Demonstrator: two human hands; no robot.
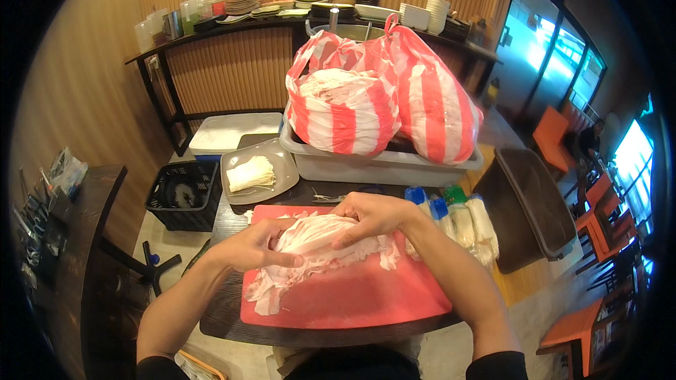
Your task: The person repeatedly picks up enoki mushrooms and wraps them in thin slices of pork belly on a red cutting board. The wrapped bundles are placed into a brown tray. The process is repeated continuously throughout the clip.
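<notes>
A pile of thin pale-pink raw meat slices point(327, 248) lies on a red cutting board point(364, 295). My left hand point(256, 245) grips the pile's left end, thumb along its near side. From the far right side my right hand point(369, 219) holds the same pile, with fingertips pressed on its top. Loose slices hang out at both ends. Beyond the board, at the left, a grey plate point(288, 190) bears a bundle of enoki mushrooms point(251, 174). Several plastic packs of enoki point(465, 224) lie by my right forearm. Scissors point(328, 199) rest behind the board, partly hidden by my right hand.
A grey tub point(369, 169) holds two red-and-white striped plastic bags point(343, 121), one showing meat. A black basket point(182, 190) and a white-lidded cooler point(232, 129) stand at left, a brown bin point(533, 211) at right. Stacked dishes line the back shelf point(253, 26).
</notes>
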